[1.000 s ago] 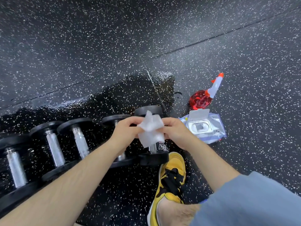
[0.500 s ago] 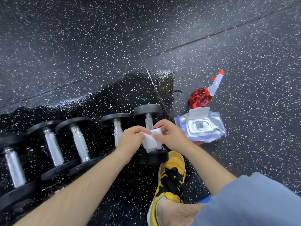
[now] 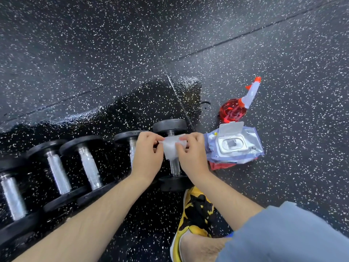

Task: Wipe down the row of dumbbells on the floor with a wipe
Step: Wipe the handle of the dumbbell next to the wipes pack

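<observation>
- Bright, soft, even light; the speckled floor (image 3: 245, 44) reads grey at the top and right.
- A darker, glossy patch of it around the dumbbell handles (image 3: 88, 167) carries glints of glare.
- The white wipe (image 3: 171, 148) looks nearly washed out.
- The wide-angle lens bends the floor seams; the edges stretch, the centre is sharp.

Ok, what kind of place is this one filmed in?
Most likely a gym or home workout area: black speckled rubber floor, a row of dumbbells lying on it, plus a wipes pack and spray bottle.
</observation>
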Demonstrator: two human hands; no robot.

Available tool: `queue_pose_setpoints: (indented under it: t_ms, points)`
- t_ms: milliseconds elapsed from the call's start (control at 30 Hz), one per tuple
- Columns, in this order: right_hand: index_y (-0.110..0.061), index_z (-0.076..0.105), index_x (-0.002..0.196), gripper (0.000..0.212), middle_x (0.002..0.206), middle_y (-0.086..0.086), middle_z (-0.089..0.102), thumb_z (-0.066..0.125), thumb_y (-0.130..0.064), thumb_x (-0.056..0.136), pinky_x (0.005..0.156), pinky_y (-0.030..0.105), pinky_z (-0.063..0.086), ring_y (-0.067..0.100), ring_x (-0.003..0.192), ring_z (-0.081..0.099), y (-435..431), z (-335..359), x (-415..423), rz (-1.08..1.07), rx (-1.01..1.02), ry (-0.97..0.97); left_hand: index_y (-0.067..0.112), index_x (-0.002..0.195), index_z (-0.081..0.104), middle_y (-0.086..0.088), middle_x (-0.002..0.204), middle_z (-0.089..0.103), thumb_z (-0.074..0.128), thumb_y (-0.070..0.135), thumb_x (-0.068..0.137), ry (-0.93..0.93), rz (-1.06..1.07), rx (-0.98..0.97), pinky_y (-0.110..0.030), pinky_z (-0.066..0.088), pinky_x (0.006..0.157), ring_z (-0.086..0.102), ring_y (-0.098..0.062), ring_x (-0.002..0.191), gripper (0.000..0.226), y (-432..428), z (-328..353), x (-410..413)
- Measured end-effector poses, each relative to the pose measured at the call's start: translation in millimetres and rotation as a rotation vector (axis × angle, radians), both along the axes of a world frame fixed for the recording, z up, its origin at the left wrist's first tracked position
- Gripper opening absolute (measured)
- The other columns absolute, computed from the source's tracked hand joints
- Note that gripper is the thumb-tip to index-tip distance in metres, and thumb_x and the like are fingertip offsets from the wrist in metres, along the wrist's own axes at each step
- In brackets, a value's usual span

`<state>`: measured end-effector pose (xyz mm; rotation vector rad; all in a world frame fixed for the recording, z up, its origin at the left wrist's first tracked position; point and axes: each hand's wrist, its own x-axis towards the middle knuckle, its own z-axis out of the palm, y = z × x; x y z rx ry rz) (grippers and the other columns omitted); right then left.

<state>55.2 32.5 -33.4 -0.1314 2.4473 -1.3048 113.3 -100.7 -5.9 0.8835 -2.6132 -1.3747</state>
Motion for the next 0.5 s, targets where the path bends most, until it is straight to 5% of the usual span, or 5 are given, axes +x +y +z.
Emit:
queue_pose_setpoints:
  t_ms: [167,333,500]
  points:
    - [-0.006,0.064,0.124,0.036,0.120,0.008,0.056,0.062,-0.032,0.099,0.091,0.023,0.037,0.018,0.107,0.053,-6.1,-9.3,1.0,0.254,0.163,0.054,0.008,0.131,0.062,-0.005,0.132,0.060,0.069,0.016,0.091,-0.058,-0.195,-0.446,-0.041,0.044,0.104,0.055,-0.025,0.124,0.041,-30.9,-3.1,-15.8]
    - [-0.005,0.060,0.079,0.028,0.076,0.003,0.060,0.057,-0.024,0.099,0.069,0.040,0.041,0.020,0.074,0.052,-22.8,-12.5,-8.2,0.070,0.122,0.027,0.009,0.147,0.049,-0.008,0.137,0.060,0.064,0.027,0.097,-0.202,-0.399,-0.387,-0.043,0.039,0.109,0.056,-0.029,0.124,0.055,-39.4,-8.9,-39.8]
    - [-0.013,0.057,0.068,0.030,0.065,-0.007,0.052,0.059,-0.023,0.097,0.057,0.026,0.033,0.010,0.063,0.044,-25.3,-16.9,-11.0,-0.192,-0.026,-0.228,0.013,0.135,0.063,-0.004,0.121,0.066,0.075,0.023,0.089,-0.216,-0.301,-0.233,-0.031,0.040,0.099,0.059,-0.025,0.116,0.048,-48.2,-2.5,-53.4]
